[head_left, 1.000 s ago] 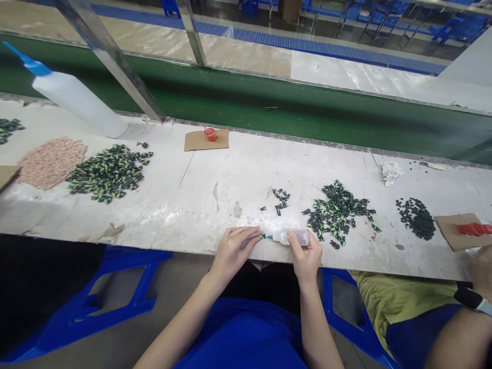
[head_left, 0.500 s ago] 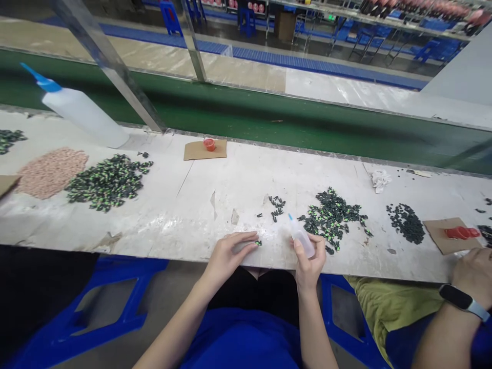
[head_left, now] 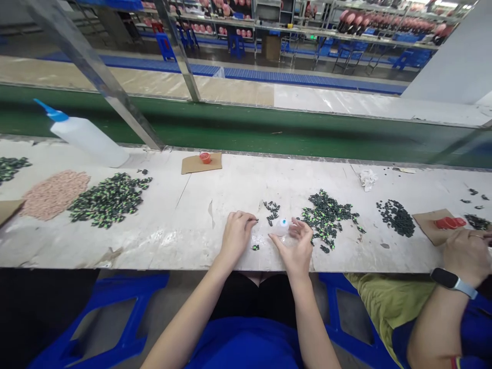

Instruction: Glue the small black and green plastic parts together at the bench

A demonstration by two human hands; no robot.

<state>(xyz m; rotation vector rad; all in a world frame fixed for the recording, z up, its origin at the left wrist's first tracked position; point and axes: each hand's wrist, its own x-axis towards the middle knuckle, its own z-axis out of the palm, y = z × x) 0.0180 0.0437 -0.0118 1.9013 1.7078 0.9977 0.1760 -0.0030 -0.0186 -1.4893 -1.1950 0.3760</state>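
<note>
My left hand (head_left: 237,233) is over the table with its fingertips pinched on a small black part (head_left: 257,220); only the part's end shows. Just below it on the tabletop lies a single black-and-green piece (head_left: 255,247). A small white squeeze bottle (head_left: 282,228) with a blue tip stands upright on the table. Around that bottle my right hand (head_left: 296,247) has its thumb and fingers spread, apparently not gripping it. Behind the bottle is a little group of loose black parts (head_left: 272,207). To the right of my right hand spreads a pile of black-and-green pieces (head_left: 330,215).
At the left are another black-and-green pile (head_left: 109,200), a pinkish pile (head_left: 57,193) and a large white bottle (head_left: 90,139). A red cup (head_left: 205,158) sits on cardboard. Rightward lie crumpled tissue (head_left: 368,179), black bits (head_left: 397,218) and a co-worker's hand (head_left: 467,253).
The squeeze bottle was tilted in my right hand and now stands upright on the table, fingers apart around it. My left hand has left the black-and-green piece and pinches a black part farther forward.
</note>
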